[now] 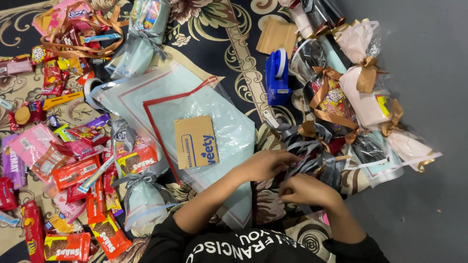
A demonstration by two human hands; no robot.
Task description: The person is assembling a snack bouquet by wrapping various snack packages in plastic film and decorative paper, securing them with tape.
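Observation:
My left hand (265, 164) and my right hand (307, 190) are close together over a clear-wrapped snack bundle (319, 146) lying on the patterned carpet. Both pinch its grey ribbon (312, 158), the left from the left side and the right from just below. The fingertips are partly hidden in the ribbon loops. Black sleeves cover my arms at the bottom edge.
Finished bundles tied with brown ribbon (363, 95) lie to the right, partly on grey floor (429, 195). A blue tape dispenser (277, 78) stands behind the hands. Clear plastic sheets (204, 104) with a cardboard piece (196, 141) lie centre-left. Many candy packets (73, 170) and grey-ribboned bundles (139, 195) lie on the left.

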